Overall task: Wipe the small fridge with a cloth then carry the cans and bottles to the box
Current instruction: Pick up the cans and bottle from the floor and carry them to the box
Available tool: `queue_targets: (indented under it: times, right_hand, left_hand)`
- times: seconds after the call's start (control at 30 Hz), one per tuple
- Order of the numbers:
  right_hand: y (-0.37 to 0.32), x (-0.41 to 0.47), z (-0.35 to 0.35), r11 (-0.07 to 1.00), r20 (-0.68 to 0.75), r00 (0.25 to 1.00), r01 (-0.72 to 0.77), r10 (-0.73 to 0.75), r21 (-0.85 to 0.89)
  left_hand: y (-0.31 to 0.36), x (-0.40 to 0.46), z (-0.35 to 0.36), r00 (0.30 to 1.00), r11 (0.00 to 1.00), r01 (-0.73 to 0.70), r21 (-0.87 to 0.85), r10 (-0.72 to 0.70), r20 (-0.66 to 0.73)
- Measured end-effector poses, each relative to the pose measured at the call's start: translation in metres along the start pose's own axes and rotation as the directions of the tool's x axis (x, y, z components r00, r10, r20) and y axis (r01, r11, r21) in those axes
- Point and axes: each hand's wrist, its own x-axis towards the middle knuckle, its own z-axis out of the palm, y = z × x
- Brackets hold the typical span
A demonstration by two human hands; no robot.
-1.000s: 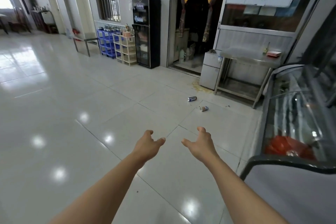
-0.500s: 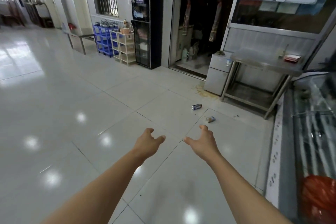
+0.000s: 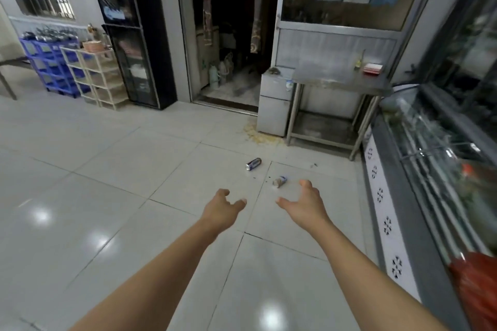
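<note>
A blue can (image 3: 253,163) lies on its side on the white tiled floor. A small crumpled bottle (image 3: 280,181) lies a little to its right and nearer to me. The small white fridge (image 3: 273,105) stands against the wall beyond them, with a dark cloth-like lump (image 3: 273,71) on top. My left hand (image 3: 221,209) and my right hand (image 3: 304,204) are stretched forward side by side, both empty with fingers spread. My right hand is just short of the bottle. No box is in view.
A steel table (image 3: 339,80) stands right of the fridge. A glass display counter (image 3: 430,158) runs along the right side, with something red (image 3: 476,285) at its near end. A tall black cabinet (image 3: 134,35), shelving racks (image 3: 94,75) and a doorway (image 3: 228,35) are behind. A yellowish stain (image 3: 258,134) marks the floor.
The view has moved closer to the can, bottle and fridge, which appear larger. Both hands stay outstretched and empty; the right hand is nearer the bottle.
</note>
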Motion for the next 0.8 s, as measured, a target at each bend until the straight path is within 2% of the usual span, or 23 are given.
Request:
queue_targets:
  times: [0.13, 0.3, 0.57, 0.8]
  right_hand:
    - [-0.005, 0.083, 0.007, 0.999, -0.04, 0.999, -0.035, 0.036, 0.033]
    - [-0.013, 0.208, 0.013, 0.993, -0.053, 0.995, -0.075, 0.08, 0.088]
    - [-0.049, 0.39, 0.02, 0.994, -0.015, 0.995, -0.094, 0.095, 0.057]
    - [-0.069, 0.531, 0.04, 0.989, -0.031, 0.989, -0.146, 0.147, 0.036]
  left_hand:
    - [0.025, 0.088, 0.006, 0.998, 1.0, -0.007, 0.027, 0.006, 0.061]
    - [0.06, 0.209, 0.017, 0.997, 0.998, 0.008, 0.067, -0.012, 0.071]
    - [0.117, 0.376, 0.014, 0.997, 0.994, 0.052, 0.092, -0.057, 0.05]
    - [0.15, 0.529, 0.011, 0.993, 0.995, 0.046, 0.087, -0.055, 0.104]
